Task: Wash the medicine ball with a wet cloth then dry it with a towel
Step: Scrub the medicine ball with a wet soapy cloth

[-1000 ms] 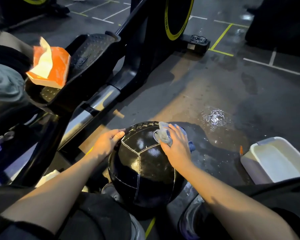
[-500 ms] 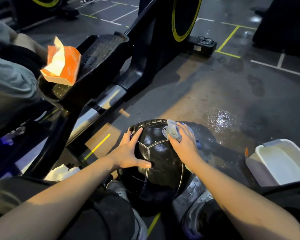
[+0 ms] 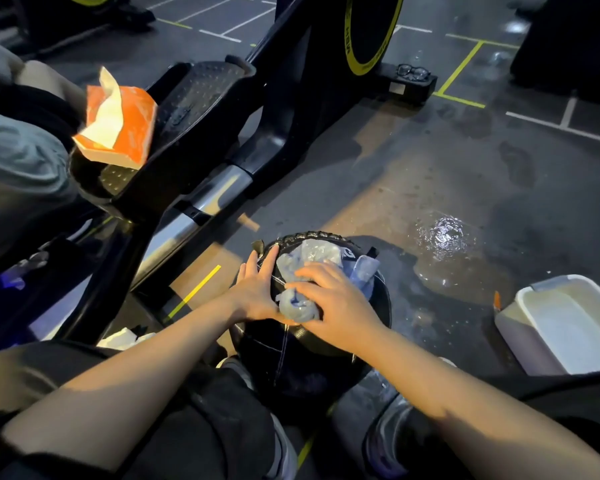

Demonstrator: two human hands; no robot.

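In the head view, a black medicine ball (image 3: 312, 344) is seen on the dark floor (image 3: 378, 174), between the person's knees and low in the middle of the picture. Its top is partly covered by a wet, pale blue cloth (image 3: 305, 271), which is spread over the far side of the ball and bunched into a wad on the near side. The wad is gripped by the right hand (image 3: 333, 303); its fingers (image 3: 312, 275) are curled over the cloth and pressed down on the ball. The left hand (image 3: 257, 289) is laid flat against the ball's left side, with its fingers straight, held close together and pointed away from the person; nothing is held by it.

A puddle of water (image 3: 444, 237) is visible on the floor beyond the ball and to its right. A white plastic basin (image 3: 565, 327) is placed on the floor at the right edge, well apart from the ball. To the left, the frame and pedal of a black exercise machine (image 3: 257, 133) are seen, and an orange tissue pack (image 3: 118, 129) with a white sheet sticking out is rested on the pedal. A pair of glasses (image 3: 413, 72) is laid on the machine's base at the top. Crumpled white paper (image 3: 122, 337) is seen on the floor near the left forearm. Yellow and white lines are marked on the floor.
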